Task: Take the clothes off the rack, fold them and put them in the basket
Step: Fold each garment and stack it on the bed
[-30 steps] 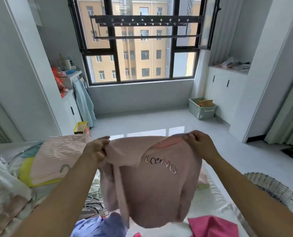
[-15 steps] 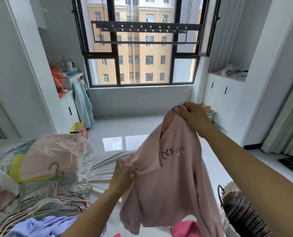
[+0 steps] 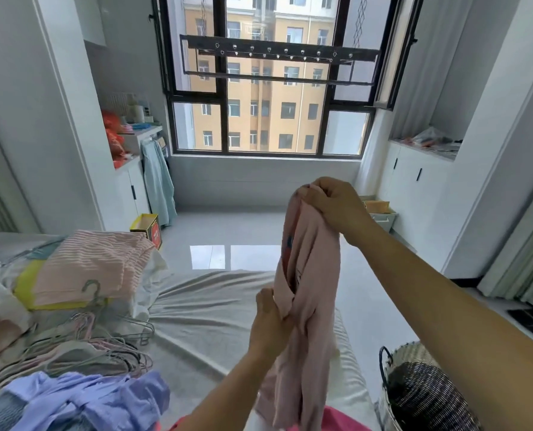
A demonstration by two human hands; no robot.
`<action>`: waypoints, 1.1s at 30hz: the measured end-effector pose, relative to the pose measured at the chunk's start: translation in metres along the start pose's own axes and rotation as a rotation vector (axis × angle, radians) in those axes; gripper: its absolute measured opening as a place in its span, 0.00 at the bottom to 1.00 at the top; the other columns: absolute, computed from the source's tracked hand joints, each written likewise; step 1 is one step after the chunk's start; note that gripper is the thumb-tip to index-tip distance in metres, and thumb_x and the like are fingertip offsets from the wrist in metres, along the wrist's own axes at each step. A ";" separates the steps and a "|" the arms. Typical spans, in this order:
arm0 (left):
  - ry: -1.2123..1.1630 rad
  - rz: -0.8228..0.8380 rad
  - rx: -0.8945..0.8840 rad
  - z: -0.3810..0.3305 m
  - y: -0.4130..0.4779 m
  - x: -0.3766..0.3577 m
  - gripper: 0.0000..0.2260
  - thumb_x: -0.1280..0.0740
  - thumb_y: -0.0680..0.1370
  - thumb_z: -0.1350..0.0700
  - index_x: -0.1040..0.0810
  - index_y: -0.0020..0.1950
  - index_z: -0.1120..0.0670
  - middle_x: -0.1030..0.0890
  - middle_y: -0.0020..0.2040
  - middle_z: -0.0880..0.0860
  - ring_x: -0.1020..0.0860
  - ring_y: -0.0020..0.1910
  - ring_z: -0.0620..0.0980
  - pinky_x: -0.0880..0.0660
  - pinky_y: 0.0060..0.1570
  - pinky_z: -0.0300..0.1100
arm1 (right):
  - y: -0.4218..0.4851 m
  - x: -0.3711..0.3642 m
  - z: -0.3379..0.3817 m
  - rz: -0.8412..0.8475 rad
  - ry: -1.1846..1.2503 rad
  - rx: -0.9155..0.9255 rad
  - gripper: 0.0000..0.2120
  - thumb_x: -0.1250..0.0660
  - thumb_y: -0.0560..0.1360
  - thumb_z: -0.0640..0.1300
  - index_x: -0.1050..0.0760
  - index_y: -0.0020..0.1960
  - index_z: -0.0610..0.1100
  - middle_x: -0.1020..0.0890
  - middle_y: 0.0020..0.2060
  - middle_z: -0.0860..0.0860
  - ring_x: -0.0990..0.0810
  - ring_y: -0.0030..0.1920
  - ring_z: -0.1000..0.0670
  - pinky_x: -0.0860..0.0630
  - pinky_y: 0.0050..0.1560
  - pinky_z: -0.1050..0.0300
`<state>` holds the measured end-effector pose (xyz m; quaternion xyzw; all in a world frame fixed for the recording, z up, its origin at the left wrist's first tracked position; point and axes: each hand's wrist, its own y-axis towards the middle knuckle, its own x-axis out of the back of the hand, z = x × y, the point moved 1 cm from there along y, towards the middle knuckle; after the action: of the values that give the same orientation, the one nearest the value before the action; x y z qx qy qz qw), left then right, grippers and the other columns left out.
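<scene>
A person stands at a bed covered in a pale grey sheet [image 3: 203, 309], holding a pale pink soft-knit top [image 3: 308, 275] up in the air at the centre right of the frame. The right hand [image 3: 333, 203] grips the top's upper edge in a closed fist, fingers curled round bunched fabric. The left hand [image 3: 271, 321], lower down, pinches a fold near the garment's middle, fingers wrapped round it. The top hangs long and narrow, gathered on itself, its lower end near a bright pink garment [image 3: 342, 419] at the bottom edge. A dark woven basket with a black handle [image 3: 420, 396] sits at the lower right, just beside the bed. In the lower left lie a tangle of wire hangers [image 3: 103, 346], a crumpled lilac garment [image 3: 88, 399] and a folded pink striped garment [image 3: 94, 265]. A black drying rack [image 3: 277, 54] hangs bare before the window. The likeliest risk is that the bunched fabric folds unevenly, or a trailing sleeve slips from the lower pinch. Print on the top is hidden in its folds; no writing can be read.
</scene>
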<state>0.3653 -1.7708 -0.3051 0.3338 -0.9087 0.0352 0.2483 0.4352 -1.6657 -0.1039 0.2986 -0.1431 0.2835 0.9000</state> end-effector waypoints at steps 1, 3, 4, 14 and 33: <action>-0.021 -0.045 0.006 -0.001 0.003 0.005 0.16 0.37 0.75 0.62 0.37 0.59 0.57 0.35 0.55 0.51 0.28 0.50 0.53 0.31 0.45 0.42 | 0.001 0.008 -0.003 -0.025 -0.002 -0.012 0.11 0.35 0.76 0.45 0.22 0.45 0.37 0.23 0.36 0.51 0.27 0.36 0.56 0.31 0.36 0.67; -0.049 -0.148 0.029 0.006 0.015 0.025 0.08 0.36 0.74 0.65 0.34 0.46 0.55 0.30 0.49 0.56 0.28 0.46 0.55 0.36 0.39 0.40 | 0.002 0.025 -0.011 -0.074 -0.002 -0.055 0.11 0.35 0.76 0.46 0.21 0.47 0.38 0.22 0.37 0.49 0.26 0.38 0.53 0.30 0.40 0.59; -0.035 -0.198 0.041 0.011 0.021 0.039 0.10 0.35 0.73 0.66 0.33 0.39 0.53 0.27 0.45 0.58 0.28 0.43 0.55 0.39 0.37 0.41 | 0.001 0.034 -0.016 -0.089 -0.003 -0.073 0.11 0.34 0.76 0.46 0.21 0.47 0.38 0.22 0.38 0.48 0.26 0.39 0.52 0.30 0.41 0.57; -0.107 -0.318 -0.007 -0.018 0.076 0.160 0.02 0.33 0.75 0.62 0.24 0.47 0.57 0.21 0.41 0.57 0.26 0.42 0.52 0.30 0.40 0.43 | -0.013 0.063 -0.061 0.147 -0.170 -0.271 0.17 0.31 0.73 0.52 0.26 0.40 0.37 0.29 0.34 0.45 0.32 0.34 0.51 0.38 0.33 0.58; 0.279 -0.177 -0.162 -0.041 0.054 0.196 0.09 0.43 0.81 0.59 0.24 0.53 0.61 0.24 0.46 0.54 0.28 0.47 0.51 0.37 0.45 0.40 | -0.054 0.052 -0.129 0.088 -0.122 -0.345 0.12 0.35 0.77 0.49 0.31 0.39 0.43 0.30 0.33 0.49 0.33 0.34 0.52 0.39 0.34 0.58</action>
<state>0.2208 -1.8356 -0.1705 0.3831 -0.8324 -0.0140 0.4002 0.5208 -1.5997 -0.2070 0.1500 -0.2569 0.2750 0.9142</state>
